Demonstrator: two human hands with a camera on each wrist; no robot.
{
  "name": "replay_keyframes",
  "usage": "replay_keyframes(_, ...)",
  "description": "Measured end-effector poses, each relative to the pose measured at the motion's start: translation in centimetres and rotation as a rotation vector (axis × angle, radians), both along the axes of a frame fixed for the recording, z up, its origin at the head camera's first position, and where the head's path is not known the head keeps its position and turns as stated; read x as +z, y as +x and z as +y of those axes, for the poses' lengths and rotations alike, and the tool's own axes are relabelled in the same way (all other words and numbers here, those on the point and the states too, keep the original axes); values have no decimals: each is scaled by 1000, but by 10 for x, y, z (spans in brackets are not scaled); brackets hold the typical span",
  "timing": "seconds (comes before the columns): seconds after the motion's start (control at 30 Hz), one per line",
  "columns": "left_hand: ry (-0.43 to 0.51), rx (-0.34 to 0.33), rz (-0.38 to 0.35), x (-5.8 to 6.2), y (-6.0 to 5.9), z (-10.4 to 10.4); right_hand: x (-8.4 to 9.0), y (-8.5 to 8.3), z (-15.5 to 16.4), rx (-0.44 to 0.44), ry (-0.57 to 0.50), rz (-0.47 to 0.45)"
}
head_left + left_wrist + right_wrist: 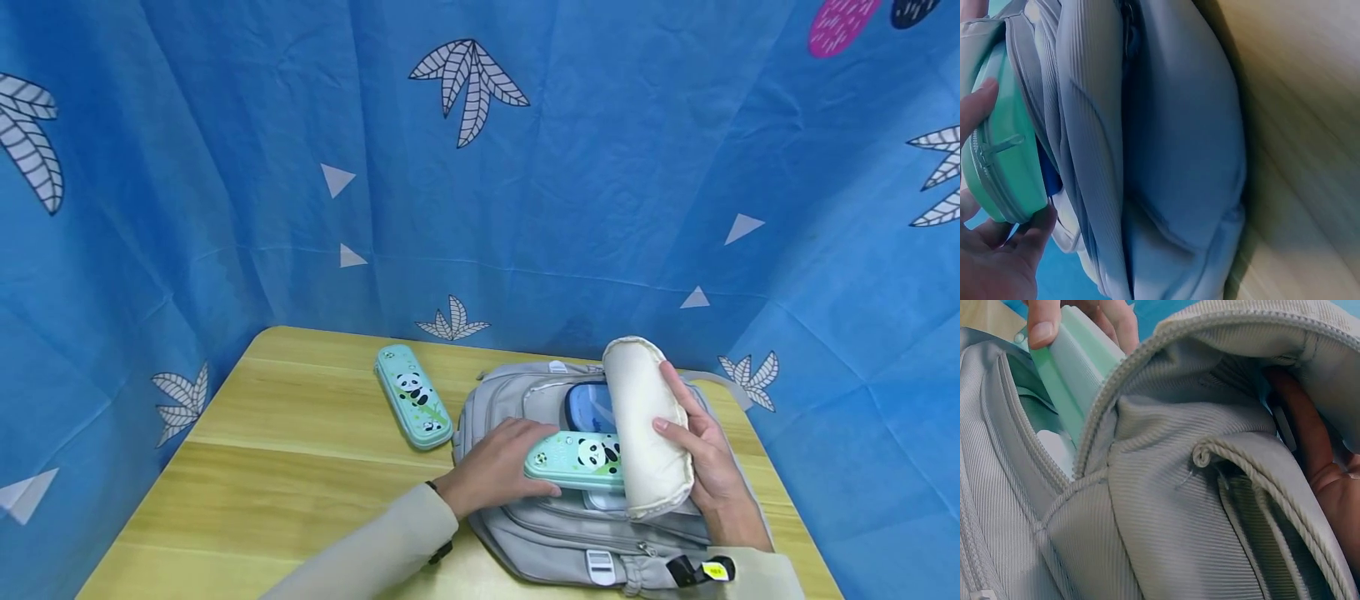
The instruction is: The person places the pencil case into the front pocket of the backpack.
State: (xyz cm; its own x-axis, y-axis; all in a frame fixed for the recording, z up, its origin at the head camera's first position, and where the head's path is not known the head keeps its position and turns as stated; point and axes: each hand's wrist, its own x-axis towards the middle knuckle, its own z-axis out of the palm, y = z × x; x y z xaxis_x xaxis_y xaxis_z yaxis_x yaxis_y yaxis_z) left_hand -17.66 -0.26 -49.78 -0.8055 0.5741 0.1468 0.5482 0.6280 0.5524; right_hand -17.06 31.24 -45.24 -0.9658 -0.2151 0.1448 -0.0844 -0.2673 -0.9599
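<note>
My left hand (504, 465) grips a mint-green pencil case (576, 460) with a panda print by its left end, thumb and fingers on opposite sides. The case lies across the opening of a grey backpack (525, 529); its right end goes behind a cream padded flap (645, 425). That flap is held back by my right hand (708, 454), thumb on its near face. In the right wrist view, the pencil case (1072, 369) slants into the unzipped pocket. A blue case (588, 407) shows in the backpack above it, with a pale item (603, 501) below.
A second mint-green panda pencil case (414, 397) lies on the wooden table (285, 433), left of the backpack. A blue patterned curtain (480, 208) hangs behind and at both sides. A buckle (600, 567) and straps lie at the backpack's near edge.
</note>
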Motion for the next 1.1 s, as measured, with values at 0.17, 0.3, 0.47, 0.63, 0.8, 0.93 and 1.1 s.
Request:
replay_keyframes(0.17, -1, 8, 6, -2, 0, 11, 2, 0, -1, -16, 10, -16)
replay_keyframes(0.3, -5, 13, 16, -3, 1, 20, 2, 0, -1, -20, 11, -18)
replay_keyframes(0.47, -3, -3, 42, -4, 1, 29, 2, 0, -1, -25, 10, -19)
replay_keyframes(0.63, 9, -8, 35, -5, 1, 31, 3, -1, -2, -35, 29, -34)
replay_keyframes(0.8, 13, -15, -20, -3, 2, 25, 5, -2, -2, -52, 49, -59)
replay_keyframes(0.93, 39, -6, -76, -3, 3, 14, 7, -2, -1, -56, 56, -65)
replay_keyframes(1.1, 90, -15, -107, -4, 3, 1, 8, -2, 0, -50, 54, -59)
